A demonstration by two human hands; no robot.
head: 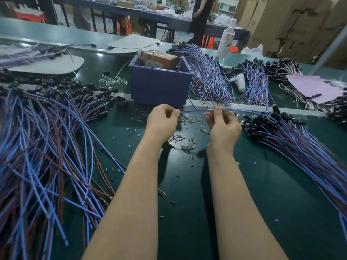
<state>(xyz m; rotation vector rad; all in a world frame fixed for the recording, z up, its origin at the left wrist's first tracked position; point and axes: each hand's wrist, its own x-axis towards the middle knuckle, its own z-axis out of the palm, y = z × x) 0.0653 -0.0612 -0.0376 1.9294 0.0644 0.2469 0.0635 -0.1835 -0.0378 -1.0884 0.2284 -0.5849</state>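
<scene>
A blue and brown wire pair (195,111) stretches level between my hands above the dark green table (253,194). My left hand (163,121) pinches its left end with curled fingers. My right hand (222,122) pinches the same wire further right, thumb on top. The wire runs on to the right and ends in a black socket (276,109) near the right heap. Small clear bulbs (191,119) and cut bits of blue and brown sleeve (176,138) lie on the table below my hands.
A big heap of blue and brown wires with black sockets (47,147) fills the left side, another heap (300,143) the right. A purple bin (159,85) holding a brown box stands just behind my hands. Further back are more wire bundles (208,76), a white bottle (226,40), a pink sheet (315,87) and a standing person (201,17).
</scene>
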